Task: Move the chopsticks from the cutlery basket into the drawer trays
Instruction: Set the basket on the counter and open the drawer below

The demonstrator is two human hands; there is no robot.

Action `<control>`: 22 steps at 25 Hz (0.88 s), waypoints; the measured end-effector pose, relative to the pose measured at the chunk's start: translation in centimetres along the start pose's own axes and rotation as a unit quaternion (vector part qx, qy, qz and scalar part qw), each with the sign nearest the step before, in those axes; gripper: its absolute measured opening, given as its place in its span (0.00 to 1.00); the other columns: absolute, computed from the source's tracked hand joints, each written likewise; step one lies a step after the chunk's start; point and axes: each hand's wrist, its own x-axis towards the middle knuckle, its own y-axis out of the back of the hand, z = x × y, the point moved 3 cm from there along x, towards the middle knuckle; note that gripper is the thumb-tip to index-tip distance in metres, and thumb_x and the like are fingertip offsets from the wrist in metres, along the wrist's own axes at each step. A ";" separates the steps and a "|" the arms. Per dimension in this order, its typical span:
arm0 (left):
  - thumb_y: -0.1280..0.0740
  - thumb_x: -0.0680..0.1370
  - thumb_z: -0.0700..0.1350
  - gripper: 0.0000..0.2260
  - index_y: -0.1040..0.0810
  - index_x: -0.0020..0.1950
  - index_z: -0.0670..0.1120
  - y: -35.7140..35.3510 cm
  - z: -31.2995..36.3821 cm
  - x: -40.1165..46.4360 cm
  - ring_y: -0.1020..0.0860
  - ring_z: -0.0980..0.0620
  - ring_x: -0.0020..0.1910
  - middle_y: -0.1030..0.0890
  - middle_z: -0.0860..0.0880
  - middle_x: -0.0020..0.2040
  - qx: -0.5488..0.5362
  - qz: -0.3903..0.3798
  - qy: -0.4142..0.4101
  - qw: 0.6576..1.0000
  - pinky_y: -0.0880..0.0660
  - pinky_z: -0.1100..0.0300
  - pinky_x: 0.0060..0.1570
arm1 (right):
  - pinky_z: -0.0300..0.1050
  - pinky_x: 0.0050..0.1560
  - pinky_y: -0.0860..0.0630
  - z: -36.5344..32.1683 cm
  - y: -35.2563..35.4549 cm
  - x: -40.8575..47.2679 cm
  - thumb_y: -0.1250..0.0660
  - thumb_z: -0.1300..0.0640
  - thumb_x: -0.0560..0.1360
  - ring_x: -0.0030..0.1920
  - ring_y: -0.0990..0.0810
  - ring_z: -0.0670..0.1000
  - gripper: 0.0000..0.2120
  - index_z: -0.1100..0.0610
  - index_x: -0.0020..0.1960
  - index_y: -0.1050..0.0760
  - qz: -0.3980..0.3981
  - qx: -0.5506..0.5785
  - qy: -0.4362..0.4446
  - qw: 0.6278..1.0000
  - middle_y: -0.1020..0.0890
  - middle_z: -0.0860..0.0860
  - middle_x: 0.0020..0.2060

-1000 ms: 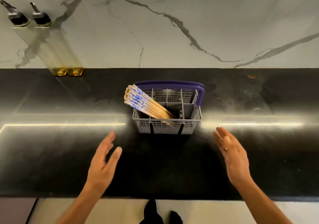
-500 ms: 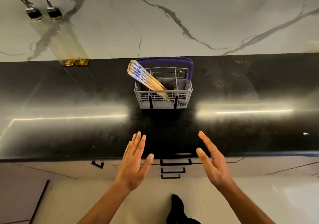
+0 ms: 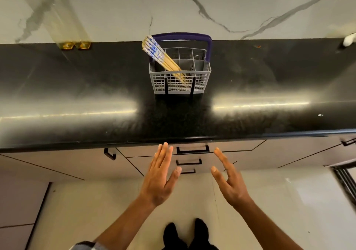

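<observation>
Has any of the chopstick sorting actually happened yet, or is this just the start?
Just the start. Nothing is done: the chopsticks all stand bundled in the cutlery basket on the counter. In hand: nothing, both the left hand and right hand are open and empty in front of the closed drawers. Left: open a drawer, then move every chopstick.

- The black stone countertop (image 3: 77, 95) looks polished and glossy, with bright streaks of reflected light.
- The white marble-look backsplash (image 3: 250, 5) is smooth, with grey veins.
- The grey plastic mesh cutlery basket (image 3: 179, 85) looks matt; its purple handle (image 3: 183, 36) has a slight sheen.
- The light wooden chopsticks (image 3: 163, 58) carry blue-and-white patterned tops.
- The pale drawer fronts (image 3: 221, 163) look smooth, with matt black metal handles (image 3: 192, 149).
- The pale floor tiles (image 3: 289, 201) shine.
</observation>
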 end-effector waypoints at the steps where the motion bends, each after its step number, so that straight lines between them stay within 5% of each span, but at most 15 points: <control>1: 0.51 0.80 0.63 0.31 0.53 0.80 0.52 -0.4 0.1 0.0 0.57 0.59 0.79 0.53 0.53 0.81 -0.001 -0.002 -0.002 1.000 0.53 0.59 0.77 | 0.38 0.71 0.39 0.4 -0.1 0.1 0.45 0.32 0.75 0.74 0.42 0.34 0.33 0.43 0.77 0.42 -0.009 -0.008 0.001 1.000 0.38 0.37 0.76; 6: 0.54 0.79 0.65 0.31 0.53 0.79 0.52 -4.1 -0.7 1.5 0.53 0.58 0.79 0.51 0.54 0.80 0.052 -0.081 0.016 0.995 0.48 0.53 0.78 | 0.42 0.74 0.42 1.7 -1.2 2.5 0.44 0.35 0.78 0.76 0.43 0.42 0.31 0.43 0.77 0.43 -0.070 -0.081 -0.006 0.994 0.40 0.42 0.77; 15: 0.48 0.83 0.58 0.31 0.58 0.80 0.50 -10.2 -3.4 7.8 0.57 0.51 0.80 0.58 0.51 0.81 0.208 -0.253 0.107 0.939 0.55 0.51 0.78 | 0.47 0.76 0.49 6.2 -4.6 9.5 0.41 0.39 0.78 0.79 0.49 0.51 0.36 0.49 0.80 0.51 -0.198 -0.276 -0.055 0.939 0.48 0.48 0.80; 22: 0.40 0.80 0.51 0.36 0.60 0.80 0.52 -11.0 -3.4 7.4 0.58 0.52 0.80 0.59 0.51 0.81 0.208 -0.253 0.127 0.936 0.51 0.49 0.78 | 0.53 0.77 0.44 6.4 -5.6 10.4 0.38 0.44 0.78 0.79 0.50 0.53 0.36 0.49 0.80 0.52 -0.207 -0.327 -0.059 0.920 0.49 0.48 0.80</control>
